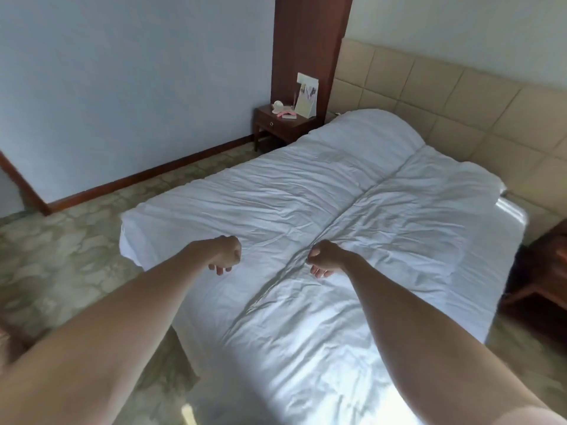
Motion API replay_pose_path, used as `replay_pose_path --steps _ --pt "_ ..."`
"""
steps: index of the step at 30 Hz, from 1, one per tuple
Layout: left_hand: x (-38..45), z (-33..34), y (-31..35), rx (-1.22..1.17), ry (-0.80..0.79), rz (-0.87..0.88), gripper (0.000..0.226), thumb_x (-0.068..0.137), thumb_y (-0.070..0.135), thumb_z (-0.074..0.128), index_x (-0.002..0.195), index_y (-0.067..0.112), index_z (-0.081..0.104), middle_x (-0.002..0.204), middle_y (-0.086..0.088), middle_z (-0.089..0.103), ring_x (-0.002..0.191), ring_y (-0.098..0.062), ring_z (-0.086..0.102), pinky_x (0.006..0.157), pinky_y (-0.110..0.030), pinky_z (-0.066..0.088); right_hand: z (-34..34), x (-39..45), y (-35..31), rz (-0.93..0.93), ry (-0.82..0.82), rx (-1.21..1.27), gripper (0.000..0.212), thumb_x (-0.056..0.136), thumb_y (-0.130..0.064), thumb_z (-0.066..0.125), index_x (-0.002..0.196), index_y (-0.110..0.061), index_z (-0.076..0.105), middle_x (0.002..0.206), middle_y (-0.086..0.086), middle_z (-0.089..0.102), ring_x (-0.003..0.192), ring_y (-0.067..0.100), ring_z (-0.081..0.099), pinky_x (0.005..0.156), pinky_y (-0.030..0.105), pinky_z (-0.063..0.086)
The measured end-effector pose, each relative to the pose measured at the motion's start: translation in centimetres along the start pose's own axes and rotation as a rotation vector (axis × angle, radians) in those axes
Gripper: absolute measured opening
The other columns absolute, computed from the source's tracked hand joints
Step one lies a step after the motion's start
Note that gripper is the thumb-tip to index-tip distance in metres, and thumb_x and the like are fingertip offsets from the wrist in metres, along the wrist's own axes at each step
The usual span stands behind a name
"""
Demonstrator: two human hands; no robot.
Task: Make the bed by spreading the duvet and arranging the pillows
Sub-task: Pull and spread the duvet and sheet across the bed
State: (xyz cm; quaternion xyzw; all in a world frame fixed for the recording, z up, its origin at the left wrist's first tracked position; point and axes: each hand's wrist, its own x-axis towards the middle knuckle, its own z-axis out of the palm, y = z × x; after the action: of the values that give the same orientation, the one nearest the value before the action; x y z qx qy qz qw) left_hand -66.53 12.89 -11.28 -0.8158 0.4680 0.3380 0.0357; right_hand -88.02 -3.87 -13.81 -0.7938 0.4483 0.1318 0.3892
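A white, wrinkled duvet (322, 191) lies spread over the bed, with a long crease running down its middle from the headboard. It bulges at the head end (368, 127); no pillow shows. My left hand (225, 256) hovers over the duvet's left half, fingers curled down with nothing in them. My right hand (323, 259) is curled the same way right at the crease, where wrinkles gather. Whether it pinches the fabric I cannot tell.
A beige padded headboard (460, 96) backs the bed. A dark wooden nightstand (282, 124) with a card and small items stands at the far left corner. Another wooden piece (540, 271) sits by the right side. Patterned floor (61, 256) runs along the left.
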Motion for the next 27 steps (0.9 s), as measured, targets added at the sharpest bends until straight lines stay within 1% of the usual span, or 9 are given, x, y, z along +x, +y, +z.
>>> replay_pose_path --steps 3,7,11,13,15,17,21,25,27 --pt "2.1 -1.2 -1.5 0.010 -0.059 0.017 0.019 0.098 0.018 0.041 0.101 0.013 0.059 0.097 -0.004 0.074 0.084 -0.026 0.074 0.076 -0.035 0.058 0.3 2.2 -1.8 0.021 -0.055 -0.029 0.017 0.098 -0.019 0.052 0.083 -0.016 0.058 0.086 0.008 0.070 0.065 0.015 0.067 0.070 0.028 0.055" --pt "5.2 -3.1 -3.4 0.021 -0.098 0.039 0.018 0.099 0.018 0.041 0.103 0.014 0.058 0.098 -0.004 0.074 0.074 -0.022 0.070 0.069 -0.031 0.055 0.4 5.3 -4.1 0.052 -0.061 -0.032 0.011 0.098 -0.018 0.052 0.094 -0.013 0.060 0.085 0.009 0.069 0.065 0.014 0.067 0.069 0.030 0.056" --pt "8.5 -5.5 -5.4 0.077 -0.128 0.074 0.018 0.098 0.017 0.040 0.101 0.017 0.058 0.099 -0.003 0.074 0.069 -0.021 0.068 0.060 -0.025 0.050 0.7 8.2 -6.7 0.105 -0.053 -0.005 0.011 0.099 -0.017 0.052 0.097 -0.011 0.060 0.076 0.005 0.067 0.060 0.013 0.066 0.064 0.029 0.056" --pt "10.4 -6.9 -6.7 0.100 -0.151 0.107 0.023 0.097 0.017 0.040 0.105 0.014 0.060 0.100 -0.004 0.075 0.069 -0.021 0.067 0.060 -0.025 0.049 1.0 9.7 -8.2 0.149 -0.039 0.024 0.011 0.099 -0.016 0.051 0.098 -0.012 0.060 0.074 0.004 0.066 0.060 0.013 0.066 0.062 0.027 0.054" --pt "12.1 -8.5 -8.5 0.118 -0.155 0.152 0.025 0.097 0.017 0.039 0.109 0.012 0.061 0.099 -0.004 0.074 0.065 -0.021 0.065 0.059 -0.025 0.048 1.3 11.6 -10.4 0.180 -0.012 0.061 0.011 0.099 -0.017 0.050 0.099 -0.012 0.060 0.075 0.004 0.067 0.062 0.014 0.066 0.064 0.028 0.055" --pt "13.3 -10.7 -11.3 0.134 -0.161 0.196 0.023 0.098 0.016 0.038 0.107 0.013 0.059 0.097 -0.005 0.072 0.067 -0.020 0.065 0.058 -0.026 0.046 2.0 13.9 -13.8 0.194 0.019 0.089 0.011 0.100 -0.016 0.049 0.100 -0.012 0.059 0.075 0.004 0.067 0.063 0.014 0.066 0.066 0.029 0.055" --pt "15.6 -16.6 -19.9 0.136 -0.182 0.188 0.026 0.098 0.021 0.039 0.109 0.011 0.061 0.102 -0.007 0.074 0.090 -0.029 0.073 0.077 -0.034 0.056 4.4 18.9 -22.8 0.183 -0.014 0.119 0.011 0.100 -0.015 0.049 0.103 -0.011 0.058 0.076 0.005 0.066 0.064 0.014 0.066 0.063 0.026 0.053" --pt "18.1 -23.5 -30.1 0.136 -0.181 0.118 0.027 0.097 0.023 0.042 0.111 0.010 0.061 0.104 -0.008 0.074 0.093 -0.029 0.073 0.085 -0.039 0.057 6.1 24.2 -32.9 0.120 0.015 0.118 0.010 0.099 -0.016 0.049 0.102 -0.012 0.058 0.072 0.003 0.067 0.062 0.013 0.066 0.060 0.026 0.054" --pt "19.5 -26.6 -33.9 0.140 -0.147 0.082 0.027 0.098 0.020 0.044 0.113 0.007 0.062 0.106 -0.011 0.073 0.092 -0.027 0.072 0.083 -0.036 0.058 6.6 26.4 -37.2 0.103 0.004 0.120 0.009 0.099 -0.017 0.049 0.102 -0.013 0.056 0.073 0.003 0.067 0.062 0.012 0.067 0.057 0.024 0.053"
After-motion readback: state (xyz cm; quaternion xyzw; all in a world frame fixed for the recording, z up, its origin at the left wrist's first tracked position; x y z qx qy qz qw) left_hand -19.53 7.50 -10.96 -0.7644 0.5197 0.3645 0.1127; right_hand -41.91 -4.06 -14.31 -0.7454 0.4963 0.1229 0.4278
